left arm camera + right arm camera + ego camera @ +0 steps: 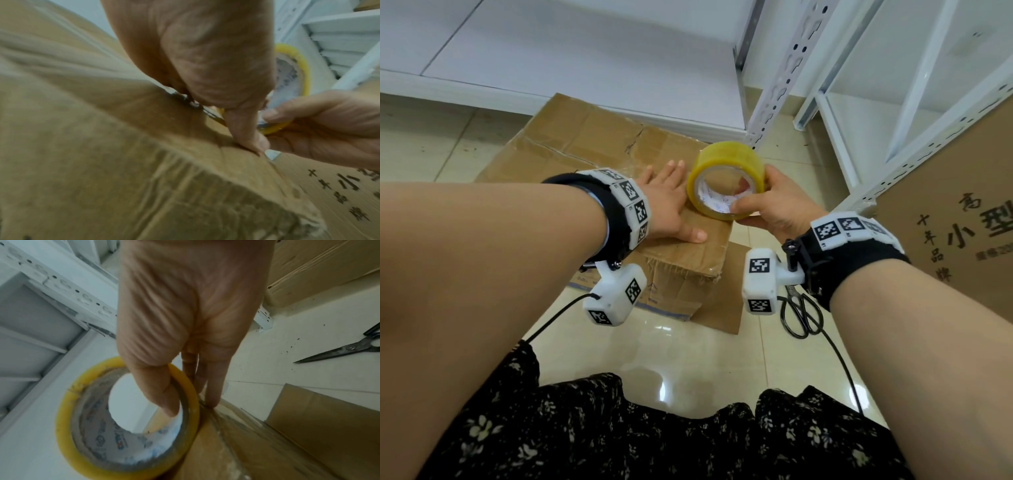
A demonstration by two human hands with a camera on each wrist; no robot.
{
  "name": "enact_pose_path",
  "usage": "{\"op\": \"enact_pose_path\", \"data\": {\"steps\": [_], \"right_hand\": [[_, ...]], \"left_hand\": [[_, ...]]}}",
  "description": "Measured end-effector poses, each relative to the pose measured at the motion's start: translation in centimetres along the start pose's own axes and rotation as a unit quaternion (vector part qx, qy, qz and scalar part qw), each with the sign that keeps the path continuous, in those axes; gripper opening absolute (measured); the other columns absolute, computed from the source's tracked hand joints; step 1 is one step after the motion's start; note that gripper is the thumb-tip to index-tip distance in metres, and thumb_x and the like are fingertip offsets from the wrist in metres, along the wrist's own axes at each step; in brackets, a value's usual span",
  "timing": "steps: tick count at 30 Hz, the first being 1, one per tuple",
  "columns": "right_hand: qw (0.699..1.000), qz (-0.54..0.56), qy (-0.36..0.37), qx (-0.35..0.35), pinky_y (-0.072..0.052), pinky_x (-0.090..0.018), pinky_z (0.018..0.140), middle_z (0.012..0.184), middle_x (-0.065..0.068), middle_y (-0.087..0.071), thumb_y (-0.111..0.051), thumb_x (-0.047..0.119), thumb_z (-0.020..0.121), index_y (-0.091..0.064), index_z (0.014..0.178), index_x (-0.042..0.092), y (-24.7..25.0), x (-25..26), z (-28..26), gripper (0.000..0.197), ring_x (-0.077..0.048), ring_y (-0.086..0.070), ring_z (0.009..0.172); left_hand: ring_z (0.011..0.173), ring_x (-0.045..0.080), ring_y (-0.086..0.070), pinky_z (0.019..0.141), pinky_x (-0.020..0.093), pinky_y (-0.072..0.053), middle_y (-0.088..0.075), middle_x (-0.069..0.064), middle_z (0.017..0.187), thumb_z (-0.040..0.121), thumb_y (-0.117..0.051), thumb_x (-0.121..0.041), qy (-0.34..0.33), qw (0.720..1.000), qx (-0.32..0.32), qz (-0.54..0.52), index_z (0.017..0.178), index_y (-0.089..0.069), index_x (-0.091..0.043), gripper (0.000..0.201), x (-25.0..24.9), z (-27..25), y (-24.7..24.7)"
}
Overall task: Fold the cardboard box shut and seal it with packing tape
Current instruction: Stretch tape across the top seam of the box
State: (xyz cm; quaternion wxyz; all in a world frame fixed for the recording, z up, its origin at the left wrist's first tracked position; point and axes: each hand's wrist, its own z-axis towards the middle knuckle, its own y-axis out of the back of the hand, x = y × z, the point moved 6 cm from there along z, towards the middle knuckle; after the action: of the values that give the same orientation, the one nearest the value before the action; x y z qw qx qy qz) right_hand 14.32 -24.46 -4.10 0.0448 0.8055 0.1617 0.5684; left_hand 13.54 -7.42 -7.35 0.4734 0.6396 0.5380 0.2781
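Observation:
A worn brown cardboard box (599,137) stands on the tiled floor with its top flaps folded down. My left hand (671,202) lies flat on the box top near its front right corner, fingers straight, thumb (244,129) pressing the cardboard. My right hand (767,209) grips a yellow roll of packing tape (726,181) just above that corner, thumb inside the core (131,410), fingers on the outside. In the left wrist view the tape roll (296,74) shows behind the thumb. Whether a strip of tape runs from the roll to the box is unclear.
Black scissors (801,315) lie on the floor right of the box, also in the right wrist view as scissors (345,350). A printed carton (962,212) leans at the right. White metal shelving (808,68) stands behind. A flat cardboard sheet (722,308) lies under the box.

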Motion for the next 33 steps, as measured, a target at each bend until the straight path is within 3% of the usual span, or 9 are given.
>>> {"op": "enact_pose_path", "data": {"steps": [4,9,12,17,28,33], "right_hand": [[0.999,0.031,0.000,-0.011,-0.062,-0.042,0.081,0.107,-0.007,-0.062,-0.070,-0.013,0.076,-0.058,0.114,0.018,-0.7,-0.4,0.4,0.051,-0.028,-0.067,0.103],[0.999,0.023,0.004,-0.022,-0.062,-0.046,0.079,0.109,-0.011,-0.063,-0.070,-0.013,0.075,-0.057,0.118,0.012,-0.8,-0.1,0.8,0.051,-0.031,-0.068,0.101],[1.000,0.016,0.006,-0.024,-0.062,-0.048,0.077,0.107,-0.011,-0.063,-0.065,-0.016,0.076,-0.059,0.106,0.014,-0.2,-0.1,0.8,0.043,-0.033,-0.068,0.100],[0.998,0.010,-0.013,-0.059,-0.061,-0.055,0.074,0.091,-0.006,-0.061,-0.057,-0.018,0.072,-0.061,0.094,0.014,1.4,-0.3,0.9,0.039,-0.031,-0.067,0.093],[0.996,-0.037,-0.022,-0.082,-0.061,-0.049,0.080,0.108,-0.013,-0.065,-0.057,-0.011,0.076,-0.057,0.093,0.015,3.4,-0.4,0.2,0.031,-0.030,-0.067,0.099],[0.995,0.012,-0.025,-0.094,-0.061,-0.050,0.080,0.097,-0.009,-0.062,-0.054,-0.018,0.076,-0.058,0.098,0.015,3.2,-0.9,0.3,0.040,-0.028,-0.066,0.103]], "left_hand": [[0.146,0.023,0.020,0.118,0.045,0.009,0.024,0.008,0.158,0.056,-0.039,-0.093,-0.012,0.999,0.006,-0.033,0.152,0.015,-0.023,0.131,-0.5,0.5,-0.4],[0.146,0.022,0.020,0.119,0.045,0.007,0.025,0.007,0.158,0.038,-0.028,-0.101,-0.010,1.000,-0.010,-0.022,0.152,0.018,-0.020,0.146,0.6,0.6,-1.0],[0.146,0.021,0.019,0.120,0.044,0.006,0.024,0.008,0.158,0.049,-0.036,-0.097,-0.012,1.000,-0.018,-0.022,0.151,0.019,-0.012,0.143,0.5,0.4,-1.0],[0.146,0.019,0.019,0.120,0.043,0.006,0.024,0.006,0.158,0.060,-0.041,-0.091,-0.011,1.000,-0.015,-0.015,0.151,0.019,-0.012,0.134,0.3,0.1,-0.8],[0.147,0.019,0.018,0.120,0.042,0.006,0.023,0.006,0.158,0.064,-0.045,-0.088,0.003,1.000,-0.012,-0.009,0.151,0.017,-0.012,0.131,-0.2,0.1,-0.2],[0.147,0.020,0.016,0.120,0.043,0.005,0.020,0.007,0.159,0.062,-0.046,-0.089,-0.013,1.000,-0.014,-0.007,0.151,0.016,-0.011,0.134,-1.8,0.8,0.5]]}}
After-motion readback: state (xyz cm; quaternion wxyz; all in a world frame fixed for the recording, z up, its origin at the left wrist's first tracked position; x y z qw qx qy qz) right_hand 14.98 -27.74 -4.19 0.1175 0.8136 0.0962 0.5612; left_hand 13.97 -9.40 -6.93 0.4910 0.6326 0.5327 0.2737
